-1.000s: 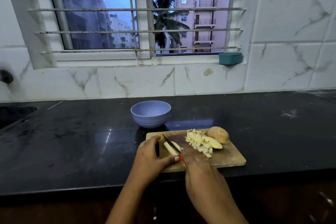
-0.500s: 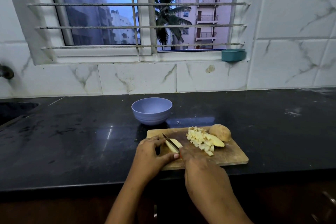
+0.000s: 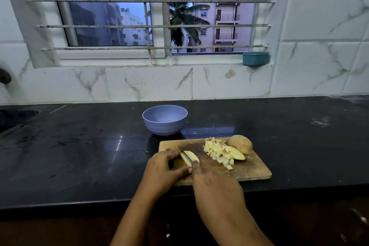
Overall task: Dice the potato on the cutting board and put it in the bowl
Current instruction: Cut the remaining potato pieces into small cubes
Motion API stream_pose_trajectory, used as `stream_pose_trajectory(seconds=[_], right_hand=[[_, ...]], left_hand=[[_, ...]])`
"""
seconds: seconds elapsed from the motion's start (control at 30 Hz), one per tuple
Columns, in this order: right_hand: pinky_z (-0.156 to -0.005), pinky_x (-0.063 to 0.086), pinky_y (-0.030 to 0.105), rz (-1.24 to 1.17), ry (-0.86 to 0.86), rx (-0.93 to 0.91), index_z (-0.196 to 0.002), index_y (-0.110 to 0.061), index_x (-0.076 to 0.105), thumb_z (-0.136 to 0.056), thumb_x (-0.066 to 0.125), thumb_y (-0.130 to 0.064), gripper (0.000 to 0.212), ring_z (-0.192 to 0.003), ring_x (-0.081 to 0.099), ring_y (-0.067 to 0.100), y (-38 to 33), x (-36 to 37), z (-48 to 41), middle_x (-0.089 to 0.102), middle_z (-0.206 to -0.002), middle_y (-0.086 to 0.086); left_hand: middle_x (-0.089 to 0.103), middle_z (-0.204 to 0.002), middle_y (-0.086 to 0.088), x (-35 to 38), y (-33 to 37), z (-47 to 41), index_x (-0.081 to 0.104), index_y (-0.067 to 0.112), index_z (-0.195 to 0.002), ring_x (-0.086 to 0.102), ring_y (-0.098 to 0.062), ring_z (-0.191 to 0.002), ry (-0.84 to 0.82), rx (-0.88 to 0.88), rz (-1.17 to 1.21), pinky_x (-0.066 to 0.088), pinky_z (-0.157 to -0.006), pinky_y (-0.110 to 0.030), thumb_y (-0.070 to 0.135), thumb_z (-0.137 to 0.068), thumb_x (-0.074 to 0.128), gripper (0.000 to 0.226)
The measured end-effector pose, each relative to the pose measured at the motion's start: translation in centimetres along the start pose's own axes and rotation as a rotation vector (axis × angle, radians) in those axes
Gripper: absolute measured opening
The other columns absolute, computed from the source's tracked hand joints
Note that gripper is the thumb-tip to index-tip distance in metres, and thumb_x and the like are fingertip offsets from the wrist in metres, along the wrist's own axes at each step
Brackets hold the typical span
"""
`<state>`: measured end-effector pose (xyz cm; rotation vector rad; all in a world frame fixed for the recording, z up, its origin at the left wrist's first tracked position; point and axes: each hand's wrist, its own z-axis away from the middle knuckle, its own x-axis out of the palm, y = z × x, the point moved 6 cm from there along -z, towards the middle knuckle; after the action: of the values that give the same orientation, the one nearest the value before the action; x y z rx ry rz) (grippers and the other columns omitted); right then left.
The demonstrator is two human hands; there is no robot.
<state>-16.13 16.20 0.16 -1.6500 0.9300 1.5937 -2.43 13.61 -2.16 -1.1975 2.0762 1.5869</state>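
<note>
A wooden cutting board (image 3: 253, 170) lies near the counter's front edge. On its left part sits a pale potato slice (image 3: 190, 157); my left hand (image 3: 164, 171) holds it from the left with fingers and thumb. My right hand (image 3: 216, 187) grips a knife (image 3: 184, 155), whose blade lies across the slice with its tip pointing away to the left. A heap of diced potato (image 3: 216, 151) lies mid-board, beside a peeled wedge (image 3: 236, 154) and an unpeeled potato half (image 3: 240, 144). The lilac bowl (image 3: 165, 120) stands behind the board and looks empty.
The black stone counter (image 3: 79, 156) runs left and right, with a sink edge (image 3: 14, 120) at far left. A teal container (image 3: 255, 58) sits on the window ledge above the tiled wall.
The knife blade has shifted slightly along the slice while both hands stay at the board's left part. The camera view has drifted a little.
</note>
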Motion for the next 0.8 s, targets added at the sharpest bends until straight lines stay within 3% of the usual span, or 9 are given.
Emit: stream_pose_trajectory(seconds=[0.17, 0.3, 0.47, 0.63, 0.73, 0.8], right_hand=[[-0.085, 0.049, 0.042, -0.004, 0.004, 0.011, -0.153, -0.016, 0.012, -0.096, 0.046, -0.007, 0.066, -0.112, 0.056, 0.030, 0.2, 0.1, -0.9, 0.052, -0.131, 0.012], [-0.088, 0.048, 0.039, -0.027, 0.078, -0.019, -0.149, -0.017, 0.024, -0.094, 0.048, -0.007, 0.061, -0.118, 0.053, 0.027, 0.6, -0.4, -0.8, 0.047, -0.139, 0.009], [-0.091, 0.045, 0.039, -0.024, 0.052, -0.017, -0.153, -0.020, 0.012, -0.097, 0.044, -0.010, 0.065, -0.118, 0.053, 0.026, 0.5, 0.2, -0.2, 0.050, -0.136, 0.009], [-0.085, 0.046, 0.037, -0.064, 0.052, 0.020, -0.153, -0.022, 0.010, -0.097, 0.040, -0.008, 0.065, -0.115, 0.056, 0.025, 0.7, 0.3, 0.5, 0.053, -0.134, 0.008], [-0.082, 0.047, 0.036, -0.097, 0.032, 0.025, -0.153, -0.025, 0.008, -0.097, 0.041, -0.009, 0.067, -0.111, 0.057, 0.024, 0.9, 0.2, 1.4, 0.055, -0.130, 0.007], [-0.079, 0.047, 0.035, -0.097, 0.017, 0.016, -0.153, -0.025, 0.007, -0.098, 0.042, -0.011, 0.067, -0.109, 0.058, 0.024, 1.1, 0.1, 2.1, 0.054, -0.129, 0.007]], left_hand=[[0.057, -0.133, 0.007, -0.1, -0.1, -0.1, 0.058, 0.021, -0.130, 0.048, -0.003, -0.122, -0.054, -0.003, -0.015, 0.031, -0.092, -0.009, 0.034, -0.077, 0.075, 0.057], [0.055, -0.135, 0.009, -0.1, -0.1, -0.2, 0.056, 0.022, -0.131, 0.043, 0.000, -0.127, -0.153, 0.012, 0.010, 0.026, -0.094, -0.005, 0.024, -0.086, 0.067, 0.046], [0.054, -0.135, 0.005, 0.2, 0.7, 0.1, 0.058, 0.014, -0.129, 0.041, 0.005, -0.119, -0.153, 0.083, -0.044, 0.021, -0.087, 0.008, 0.019, -0.089, 0.064, 0.041], [0.048, -0.142, 0.000, 0.7, 1.0, 0.2, 0.052, 0.013, -0.135, 0.039, -0.013, -0.133, -0.158, 0.119, -0.151, 0.024, -0.109, -0.019, 0.024, -0.093, 0.057, 0.044], [0.047, -0.144, -0.002, 0.9, 0.9, 0.2, 0.048, 0.013, -0.138, 0.039, -0.015, -0.133, -0.168, 0.117, -0.188, 0.027, -0.112, -0.030, 0.032, -0.094, 0.055, 0.048], [0.045, -0.145, 0.000, 0.9, 0.8, 0.3, 0.045, 0.015, -0.141, 0.037, -0.014, -0.133, -0.169, 0.107, -0.185, 0.026, -0.113, -0.030, 0.037, -0.093, 0.055, 0.054]])
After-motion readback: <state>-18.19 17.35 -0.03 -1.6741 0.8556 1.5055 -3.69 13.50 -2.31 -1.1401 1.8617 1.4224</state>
